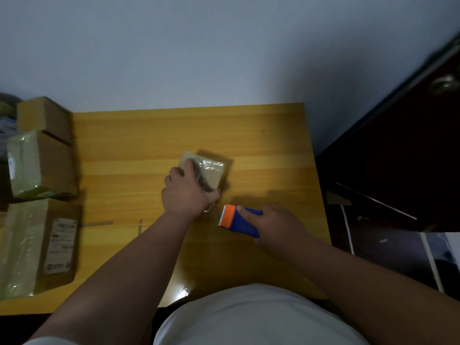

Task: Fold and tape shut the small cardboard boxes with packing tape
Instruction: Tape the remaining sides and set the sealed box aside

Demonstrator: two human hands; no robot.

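While my right hand [276, 225] curls around the blue tape dispenser with the orange toothed head [240, 220] low over the yellow wooden table [261, 145], my left hand [188, 192] grips the small brown cardboard box [211, 170] at the table's middle; glossy tape seems to cover its blurred top. Larger taped cartons [42, 165] line the left edge.

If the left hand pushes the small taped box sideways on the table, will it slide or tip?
The small box looks low and flat, so it would probably slide rather than tip. Its glossy tape and the smooth table suggest little friction. The left hand covers much of it, so it likely weighs little.
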